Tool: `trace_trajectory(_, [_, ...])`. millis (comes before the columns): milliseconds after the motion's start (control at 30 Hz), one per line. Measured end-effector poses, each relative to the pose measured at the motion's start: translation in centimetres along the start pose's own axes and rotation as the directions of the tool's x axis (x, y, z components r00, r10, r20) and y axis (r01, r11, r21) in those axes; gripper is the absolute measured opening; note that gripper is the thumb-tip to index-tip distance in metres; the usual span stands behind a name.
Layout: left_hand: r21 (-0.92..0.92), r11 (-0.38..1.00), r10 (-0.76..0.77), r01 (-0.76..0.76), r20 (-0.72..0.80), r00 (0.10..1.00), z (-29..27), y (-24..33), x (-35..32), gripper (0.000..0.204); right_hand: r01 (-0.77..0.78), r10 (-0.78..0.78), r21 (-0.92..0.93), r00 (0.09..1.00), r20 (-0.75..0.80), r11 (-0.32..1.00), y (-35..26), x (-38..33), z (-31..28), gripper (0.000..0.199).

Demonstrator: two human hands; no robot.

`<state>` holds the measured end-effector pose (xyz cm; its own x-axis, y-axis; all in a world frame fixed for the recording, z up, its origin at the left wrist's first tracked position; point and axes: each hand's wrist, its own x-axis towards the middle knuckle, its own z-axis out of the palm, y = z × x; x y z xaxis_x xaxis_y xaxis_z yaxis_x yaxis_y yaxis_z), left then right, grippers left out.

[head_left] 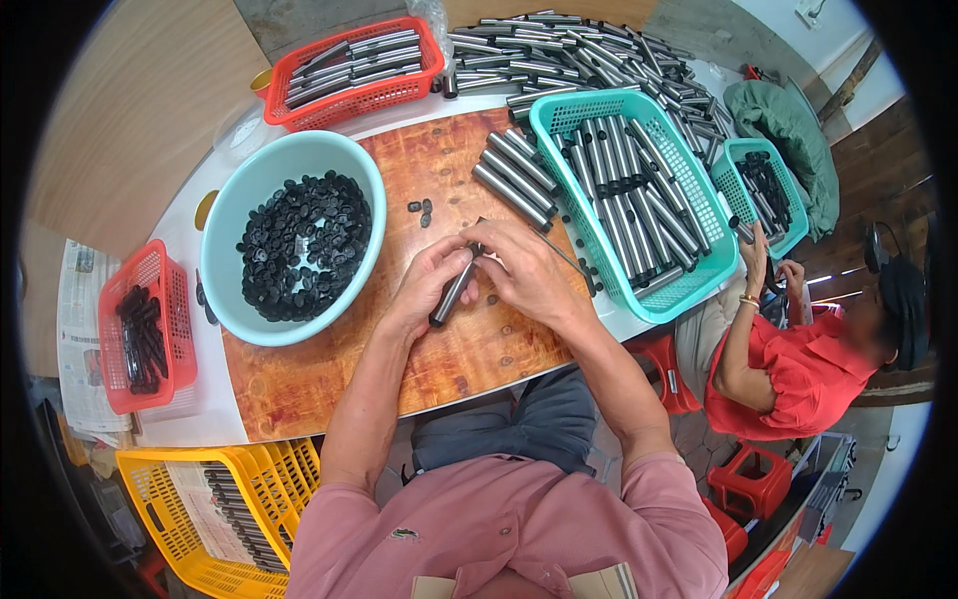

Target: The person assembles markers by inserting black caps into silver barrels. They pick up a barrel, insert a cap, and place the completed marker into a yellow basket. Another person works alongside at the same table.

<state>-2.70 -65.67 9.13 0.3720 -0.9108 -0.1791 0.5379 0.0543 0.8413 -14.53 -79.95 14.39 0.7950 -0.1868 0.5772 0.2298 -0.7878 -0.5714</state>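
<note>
A short metal tube point(454, 298) with a dark end slants down toward me over the wooden board. My left hand point(431, 285) is wrapped round its upper part. The fingers of my right hand point(524, 272) pinch its far end, where they hide what is there. From beneath my right hand a thin dark rod point(566, 257) sticks out toward the green basket. Several small black plastic caps point(426, 212) lie on the board just beyond my hands. To the left, many similar pieces fill a light blue basin point(371, 215).
A large green basket point(720, 262) of metal tubes stands right, with loose tubes point(514, 180) beside it and a big pile point(589, 55) behind. Red baskets point(437, 62) sit far left and near left; a yellow crate point(150, 514) is below. A co-worker point(798, 369) handles tubes at right.
</note>
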Motion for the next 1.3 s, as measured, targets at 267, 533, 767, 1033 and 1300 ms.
trace_trajectory(267, [-0.023,1.0,-0.021,0.021,0.02,1.0,0.7,0.7,-0.5,0.035,-0.297,0.311,0.161,0.948,-0.069,0.941,-0.1,-0.7,0.1,0.037])
trace_trajectory(533, [0.201,0.966,0.15,-0.16,0.062,0.987,0.3,-0.1,0.0,0.043,-0.575,0.599,0.611,0.776,0.198,0.543,1.2,-1.1,0.1,0.045])
trace_trajectory(767, [0.259,0.946,0.184,-0.197,0.076,0.98,1.1,-0.1,-0.2,0.039,-0.602,0.607,0.526,0.772,0.189,0.601,0.5,-0.7,-0.8,0.042])
trace_trajectory(1033, [0.29,0.939,0.177,-0.184,0.05,0.983,0.9,-0.3,-0.2,0.034,-0.516,0.556,0.528,0.825,0.097,0.674,1.7,-1.5,1.1,0.039])
trace_trajectory(1300, [0.265,0.951,0.153,-0.157,0.035,0.988,0.7,-0.4,-0.1,0.032,-0.548,0.581,0.617,0.795,0.175,0.564,1.0,-1.1,0.3,0.04])
